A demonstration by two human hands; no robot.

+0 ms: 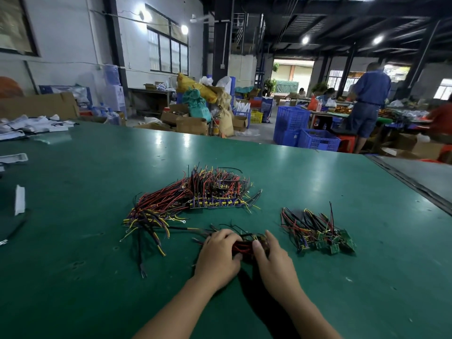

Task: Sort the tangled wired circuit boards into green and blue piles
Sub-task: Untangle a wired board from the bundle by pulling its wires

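Note:
A big tangle of wired blue circuit boards [195, 199] lies in the middle of the green table [97, 277], its red, black and yellow wires trailing to the left. To the right sits a smaller pile of green boards [322, 238] with short wires. Between them, close to me, my left hand [217, 258] and my right hand [274, 260] both grip a small bundle of wired boards [247, 245]. Fingers curl round it from each side; the colour of its boards is hidden.
White paper strips [19, 199] and packets [31, 126] lie along the table's left side. The table's right edge meets a grey bench [420, 177]. Beyond the far edge stand blue crates [300, 133], cardboard boxes and people at other tables.

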